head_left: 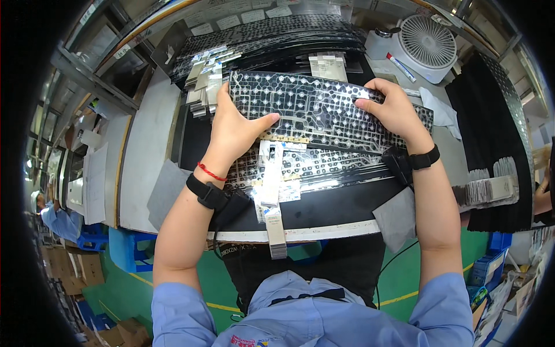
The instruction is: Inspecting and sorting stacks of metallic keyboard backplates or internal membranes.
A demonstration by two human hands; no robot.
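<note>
Between my hands a long, dark keyboard membrane sheet (315,110), covered with pale dots and silvery traces, is held at a slight tilt, its right end lower. My left hand (240,128) grips its left end, thumb on top and fingers behind. On the upper right edge, my right hand (396,110) pinches the sheet between thumb and fingers. Beneath lies a stack of similar membrane sheets (338,162), partly covered by the held one. From that stack, pale flat connector tails (276,225) hang over the table's front edge.
Behind my hands lies another large stack of dark sheets (277,37), with more pale tails (205,87) at its left. A white fan (428,40), a marker (402,66) and a white cloth (439,110) are at right. Grey cloths (399,217) lie along the front edge.
</note>
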